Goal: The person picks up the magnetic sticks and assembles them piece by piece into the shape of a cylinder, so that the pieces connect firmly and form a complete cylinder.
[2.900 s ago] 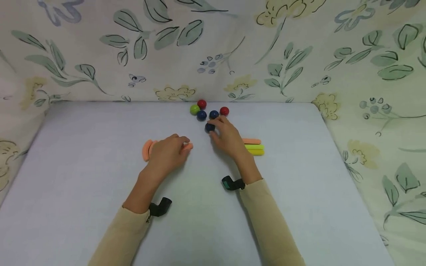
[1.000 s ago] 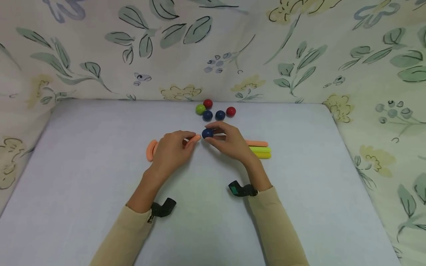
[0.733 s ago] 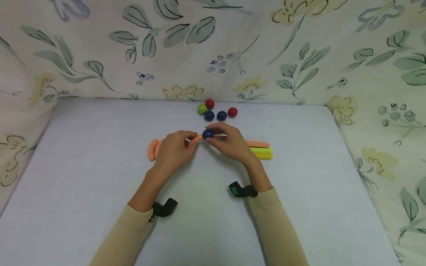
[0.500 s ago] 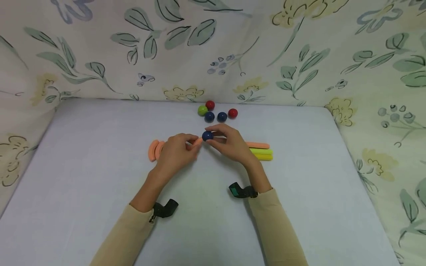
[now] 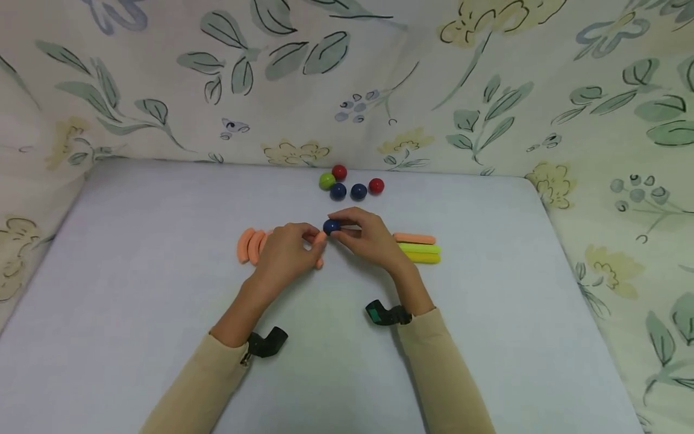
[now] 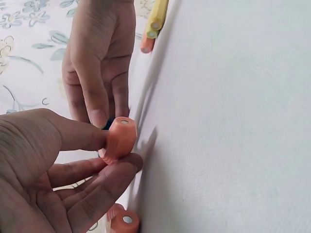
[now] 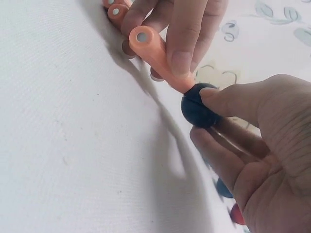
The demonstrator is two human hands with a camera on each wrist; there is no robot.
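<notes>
At the left of the white table lie several short, curved orange rods side by side, some partly hidden by the left hand. The left arm, in a beige sleeve, slants from the near left towards the far right, back of the hand up, fingers pointing right. Its grip is narrow: thumb and fingers pinch a curved orange rod with pale discs at its ends, held clear of the table.

Right of it, the rod's far end meets a glossy dark blue ball. Beyond this, near the table's far edge, sit a glossy green ball, two more dark blue balls and two glossy red balls.

The right hand reaches in from the near right, fingers pointing left; its grip closes on the held blue ball, thumb on the near side, forefinger on the far side.

Farther right, three straight rods lie parallel: orange, lime and yellow.
</notes>
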